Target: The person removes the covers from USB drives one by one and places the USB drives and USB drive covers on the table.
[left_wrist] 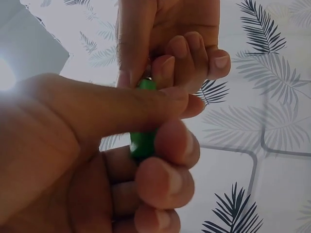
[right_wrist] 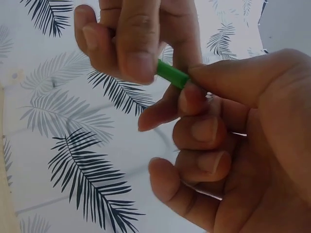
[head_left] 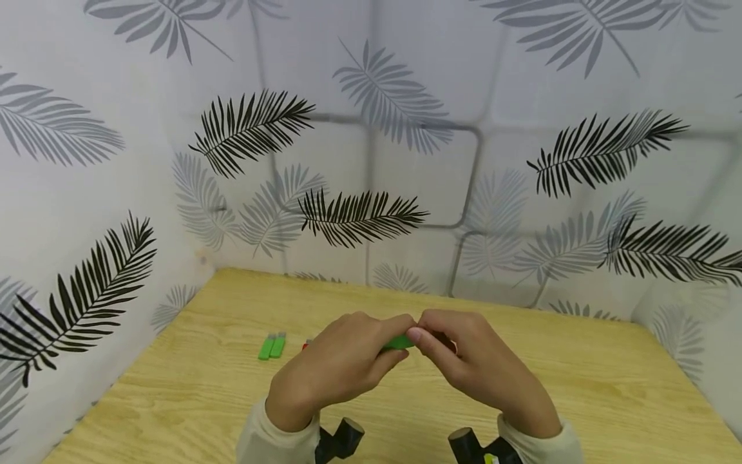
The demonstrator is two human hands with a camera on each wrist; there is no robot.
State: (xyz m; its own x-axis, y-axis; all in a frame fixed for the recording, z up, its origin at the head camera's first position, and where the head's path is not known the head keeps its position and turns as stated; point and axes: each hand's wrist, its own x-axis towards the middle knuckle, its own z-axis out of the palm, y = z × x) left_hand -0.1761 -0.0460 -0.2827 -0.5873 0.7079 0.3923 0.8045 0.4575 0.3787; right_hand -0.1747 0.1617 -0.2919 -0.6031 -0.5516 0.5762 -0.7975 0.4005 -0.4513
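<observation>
In the head view my hands meet in front of me above the table. My left hand (head_left: 342, 361) holds a green USB flash drive (head_left: 399, 343) between thumb and fingers. With thumb and forefinger, my right hand (head_left: 481, 367) pinches the other end of the same drive. The left wrist view shows the green body (left_wrist: 143, 143) running under the left thumb, a bit of metal at its upper end beside the right fingertips. In the right wrist view a short stretch of green casing (right_wrist: 172, 74) bridges the two hands; the rest is hidden by fingers.
Two more green flash drives (head_left: 271, 346) with grey ends lie side by side on the wooden table (head_left: 191, 386), left of my hands. A red piece (head_left: 306, 345) peeks out behind my left hand. A leaf-patterned curtain (head_left: 406, 161) stands behind the table.
</observation>
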